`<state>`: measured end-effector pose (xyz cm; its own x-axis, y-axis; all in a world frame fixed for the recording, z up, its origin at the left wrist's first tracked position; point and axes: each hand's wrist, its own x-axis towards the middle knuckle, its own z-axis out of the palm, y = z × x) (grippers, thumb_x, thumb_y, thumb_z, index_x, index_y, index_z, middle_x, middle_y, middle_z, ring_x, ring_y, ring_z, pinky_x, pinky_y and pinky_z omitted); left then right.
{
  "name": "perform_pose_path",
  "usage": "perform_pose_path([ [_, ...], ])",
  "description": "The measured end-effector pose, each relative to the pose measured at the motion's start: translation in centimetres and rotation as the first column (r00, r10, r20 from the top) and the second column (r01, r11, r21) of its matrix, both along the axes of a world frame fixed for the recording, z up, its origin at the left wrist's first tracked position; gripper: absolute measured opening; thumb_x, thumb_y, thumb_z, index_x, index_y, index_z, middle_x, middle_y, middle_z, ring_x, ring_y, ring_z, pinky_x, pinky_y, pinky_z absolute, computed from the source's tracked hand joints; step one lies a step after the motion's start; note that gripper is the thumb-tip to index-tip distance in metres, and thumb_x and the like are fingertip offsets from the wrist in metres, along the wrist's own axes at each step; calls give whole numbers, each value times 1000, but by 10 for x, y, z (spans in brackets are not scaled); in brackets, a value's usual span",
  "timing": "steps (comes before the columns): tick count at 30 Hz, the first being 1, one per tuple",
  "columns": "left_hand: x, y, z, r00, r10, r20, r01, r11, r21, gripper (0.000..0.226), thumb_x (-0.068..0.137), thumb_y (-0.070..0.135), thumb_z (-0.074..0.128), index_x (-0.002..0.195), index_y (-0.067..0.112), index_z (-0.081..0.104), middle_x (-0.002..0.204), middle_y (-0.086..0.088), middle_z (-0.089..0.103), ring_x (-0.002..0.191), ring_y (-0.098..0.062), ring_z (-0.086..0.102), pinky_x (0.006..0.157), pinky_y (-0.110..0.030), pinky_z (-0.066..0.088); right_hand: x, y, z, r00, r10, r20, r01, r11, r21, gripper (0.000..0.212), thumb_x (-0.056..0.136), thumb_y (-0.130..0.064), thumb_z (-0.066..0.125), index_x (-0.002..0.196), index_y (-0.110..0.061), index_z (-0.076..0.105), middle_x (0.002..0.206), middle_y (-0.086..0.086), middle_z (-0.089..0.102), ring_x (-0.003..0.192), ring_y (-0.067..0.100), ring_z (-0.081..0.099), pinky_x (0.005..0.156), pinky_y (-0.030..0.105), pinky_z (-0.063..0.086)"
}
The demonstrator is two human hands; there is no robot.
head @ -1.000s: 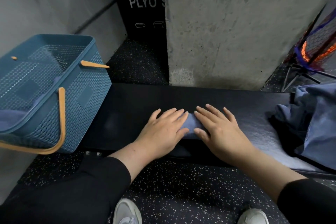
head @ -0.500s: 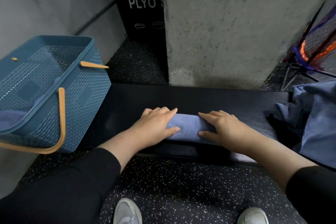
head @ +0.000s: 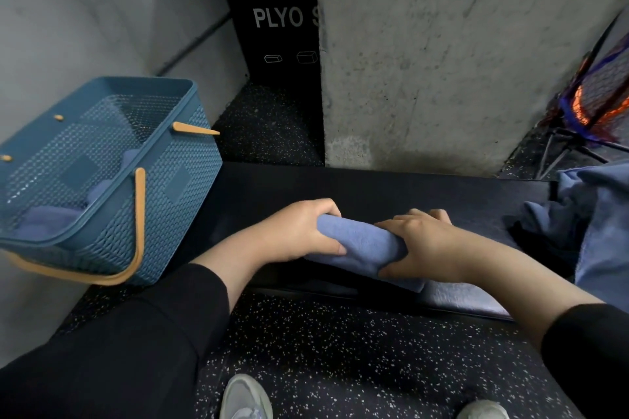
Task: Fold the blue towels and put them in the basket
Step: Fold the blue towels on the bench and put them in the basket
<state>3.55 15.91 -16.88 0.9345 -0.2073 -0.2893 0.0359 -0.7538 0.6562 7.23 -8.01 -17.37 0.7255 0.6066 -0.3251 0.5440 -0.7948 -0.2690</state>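
Black padded bench (head: 391, 190) runs under both hands, with speckled rubber floor (head: 340, 367) below it. Left of the grip sits the blue mesh basket (head: 163, 201) with tan handles, blue cloth inside. Right of the grip lies a loose heap of blue towels (head: 602, 214). Between the 2 hands is the folded blue towel (head: 366, 243): the left hand (head: 299, 231) curls round its left end, the right hand (head: 422, 245) clasps its right end.
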Motion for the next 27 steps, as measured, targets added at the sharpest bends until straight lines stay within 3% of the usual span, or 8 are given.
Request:
perform_pose_path([
  [5,-8,10,22,1000,14,6,-12,953,-303,29,75,23,86,95,21,65,85,11,64,79,0,57,72,-21,47,-5,0,29,871,-46,-489,264,883,387,64,74,-61,75,132,-39,58,117,-22,69,108,-6,63,101,29,50],
  [9,-18,9,40,998,54,18,-42,918,-395,32,78,16,85,103,24,66,96,11,69,89,-1,63,80,-20,50,-15,5,46,725,3,-689,402,811,426,40,83,-52,72,116,-29,72,113,-3,75,108,14,70,99,36,51],
  [11,-17,8,41,956,266,125,-202,903,-380,46,78,27,86,117,30,62,113,12,66,106,-1,62,93,-23,49,-21,11,49,696,-5,-719,504,716,483,30,88,-38,74,112,-21,74,109,4,76,104,21,71,97,39,53],
  [14,-27,7,49,680,733,28,-633,606,-482,54,83,50,77,127,27,57,118,4,63,107,-12,64,96,-38,54,-27,22,52,730,-70,-680,602,537,591,24,90,-32,70,111,-21,75,106,6,77,101,24,73,98,46,54],
  [16,-42,2,55,558,771,-305,-768,342,-541,44,89,59,66,110,22,60,111,-5,66,98,-23,68,83,-44,60,-31,30,56,755,-106,-647,619,442,650,22,91,-34,69,110,-22,75,105,4,77,100,23,73,98,50,54],
  [17,-49,-2,56,545,719,-431,-795,280,-539,45,90,62,62,105,20,61,109,-9,68,96,-26,70,78,-44,61,-33,33,59,773,-119,-623,608,421,673,23,91,-35,69,110,-23,74,104,2,77,100,22,73,97,49,54],
  [21,-65,-17,56,727,428,-537,-649,172,-742,61,92,61,56,125,10,63,116,-12,74,108,-24,71,98,-45,54,-45,47,68,843,-92,-530,505,473,722,23,92,-33,69,114,-28,71,104,-7,77,98,11,73,88,36,57],
  [27,-63,-16,66,806,427,-410,-486,82,-870,45,92,21,68,130,-2,58,122,-25,68,116,-37,66,106,-50,49,-56,63,68,794,-64,-604,542,525,656,69,79,-41,82,138,-35,46,118,-12,71,105,7,70,93,36,56],
])
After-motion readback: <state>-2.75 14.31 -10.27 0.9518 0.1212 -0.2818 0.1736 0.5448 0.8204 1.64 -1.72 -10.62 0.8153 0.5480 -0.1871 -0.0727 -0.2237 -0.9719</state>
